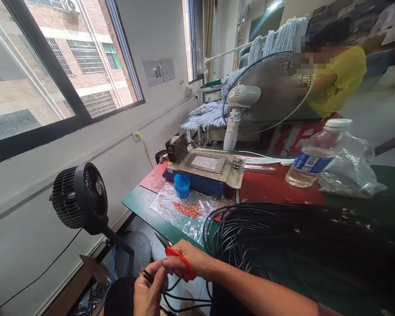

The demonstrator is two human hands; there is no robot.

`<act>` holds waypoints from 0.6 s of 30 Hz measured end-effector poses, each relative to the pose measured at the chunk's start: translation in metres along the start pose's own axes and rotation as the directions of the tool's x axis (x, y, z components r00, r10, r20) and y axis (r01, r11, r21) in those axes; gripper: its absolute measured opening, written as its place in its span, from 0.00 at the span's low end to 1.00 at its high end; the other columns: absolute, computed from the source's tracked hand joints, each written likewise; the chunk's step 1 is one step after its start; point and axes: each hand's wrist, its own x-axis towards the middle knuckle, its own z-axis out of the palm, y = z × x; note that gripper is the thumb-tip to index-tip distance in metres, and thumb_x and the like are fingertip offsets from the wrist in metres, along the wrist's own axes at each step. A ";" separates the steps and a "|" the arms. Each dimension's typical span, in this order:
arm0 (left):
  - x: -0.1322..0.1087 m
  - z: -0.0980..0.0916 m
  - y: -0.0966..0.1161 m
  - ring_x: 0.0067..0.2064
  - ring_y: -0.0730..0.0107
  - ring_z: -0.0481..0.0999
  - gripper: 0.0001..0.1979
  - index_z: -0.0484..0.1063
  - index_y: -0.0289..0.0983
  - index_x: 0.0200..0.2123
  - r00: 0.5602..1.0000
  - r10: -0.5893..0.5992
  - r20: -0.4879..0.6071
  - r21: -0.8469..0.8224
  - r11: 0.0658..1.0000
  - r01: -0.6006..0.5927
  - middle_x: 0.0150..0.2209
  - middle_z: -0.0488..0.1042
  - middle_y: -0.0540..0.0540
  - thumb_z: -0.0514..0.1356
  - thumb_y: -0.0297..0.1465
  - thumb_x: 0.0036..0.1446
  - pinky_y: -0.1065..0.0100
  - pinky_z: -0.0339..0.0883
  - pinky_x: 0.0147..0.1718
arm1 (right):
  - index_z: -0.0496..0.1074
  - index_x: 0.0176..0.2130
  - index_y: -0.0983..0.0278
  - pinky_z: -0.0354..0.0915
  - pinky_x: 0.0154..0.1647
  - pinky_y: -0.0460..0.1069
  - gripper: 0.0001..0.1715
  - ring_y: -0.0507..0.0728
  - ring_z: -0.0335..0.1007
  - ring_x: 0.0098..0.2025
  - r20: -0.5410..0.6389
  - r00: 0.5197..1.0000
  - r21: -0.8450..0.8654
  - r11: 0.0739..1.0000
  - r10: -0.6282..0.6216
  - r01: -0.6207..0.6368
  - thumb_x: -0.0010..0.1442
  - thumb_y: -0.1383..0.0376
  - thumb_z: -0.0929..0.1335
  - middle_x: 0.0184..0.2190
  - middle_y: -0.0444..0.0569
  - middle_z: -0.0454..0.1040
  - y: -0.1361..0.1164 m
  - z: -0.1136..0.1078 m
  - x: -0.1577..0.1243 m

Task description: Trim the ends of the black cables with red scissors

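Fingers of my left hand point(149, 287) are closed round the end of a black cable point(147, 275), whose thin inner wires poke out at the tip. My right hand point(187, 259) holds red-handled scissors point(176, 254), with the dark blades pointing up and left. Both hands meet at the fingertips, low in the view beyond the table's front edge. From my hands the cable runs down and right. A large bundle of black cables point(266, 232) lies on the table beside my right forearm.
A clear plastic sheet point(161, 206) bears red and yellow scraps point(187, 209) and a blue cup point(182, 186). Behind stands a hot-plate-like device point(204, 164) with a small fan point(177, 149). A bottle point(312, 153) and plastic bag point(352, 171) stand right. A black floor fan point(82, 197) is left. Another person point(340, 79) sits beyond.
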 end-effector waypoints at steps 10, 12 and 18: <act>-0.002 0.007 -0.002 0.21 0.81 0.63 0.12 0.75 0.34 0.29 0.995 -0.013 0.103 -0.100 0.995 0.024 0.17 0.70 0.50 0.64 0.35 0.38 0.76 0.56 0.21 | 0.63 0.16 0.69 0.46 0.10 0.41 0.26 0.45 0.52 0.11 0.013 0.997 0.090 0.993 0.070 -0.070 0.48 0.50 0.66 0.09 0.40 0.58 -0.006 0.000 -0.001; -0.003 0.008 -0.002 0.21 0.82 0.61 0.11 0.75 0.34 0.28 0.991 -0.029 0.133 -0.132 0.990 0.047 0.18 0.69 0.51 0.63 0.34 0.40 0.77 0.56 0.21 | 0.63 0.16 0.69 0.47 0.10 0.41 0.26 0.45 0.53 0.11 0.044 0.994 0.110 0.988 0.101 -0.106 0.48 0.49 0.66 0.09 0.40 0.58 -0.004 -0.002 0.000; -0.006 0.011 -0.005 0.19 0.84 0.59 0.08 0.75 0.36 0.28 0.983 -0.045 0.178 -0.208 0.975 0.082 0.17 0.67 0.52 0.61 0.33 0.44 0.78 0.56 0.20 | 0.65 0.17 0.70 0.50 0.11 0.40 0.26 0.45 0.56 0.12 0.103 0.989 0.135 0.984 0.105 -0.119 0.49 0.50 0.66 0.10 0.42 0.61 0.000 -0.005 0.001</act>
